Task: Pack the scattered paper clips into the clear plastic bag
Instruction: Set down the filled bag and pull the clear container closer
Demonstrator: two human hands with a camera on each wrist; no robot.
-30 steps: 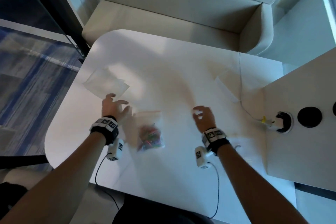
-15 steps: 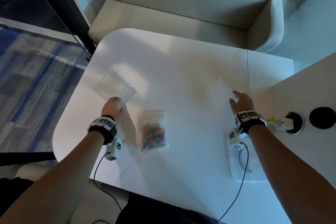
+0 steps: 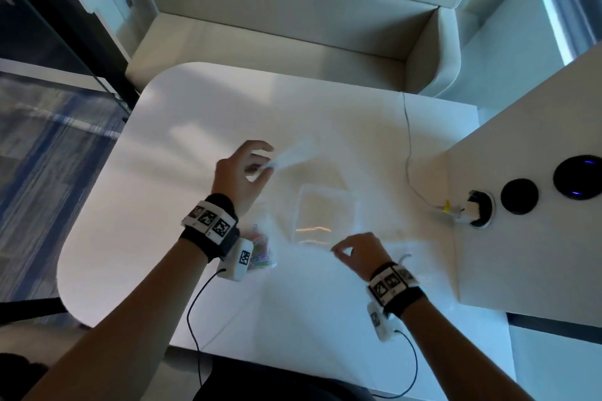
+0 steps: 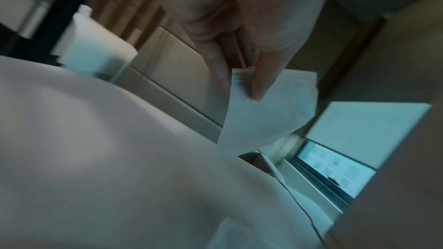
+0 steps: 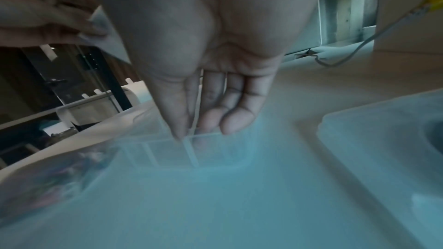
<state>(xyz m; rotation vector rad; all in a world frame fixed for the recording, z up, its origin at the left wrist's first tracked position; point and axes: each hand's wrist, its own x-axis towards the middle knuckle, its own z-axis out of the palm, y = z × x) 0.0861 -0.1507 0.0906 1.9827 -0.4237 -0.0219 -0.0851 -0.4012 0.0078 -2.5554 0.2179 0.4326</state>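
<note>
Lying flat w/ bright clips inside, clear bag (image 3: 260, 246); left hand (image 3: 242, 172) grip pinches empty bag (image 3: 293, 155), right hand (image 3: 360, 249) grip pinches another (image 3: 321, 215).

- The bag of paper clips (image 3: 259, 246) is half hidden behind the left wrist and its camera unit; single clips are too small to tell apart.
- In the right wrist view that bag (image 5: 48, 183) is a coloured smear.
- The clear plastic bag (image 3: 321, 215) under the right hand (image 3: 358, 249) has faint edges; whether its mouth is open cannot be told.
- The white sheet (image 4: 266, 109) pinched by the left hand (image 3: 242, 172) is motion-blurred in the head view.
</note>
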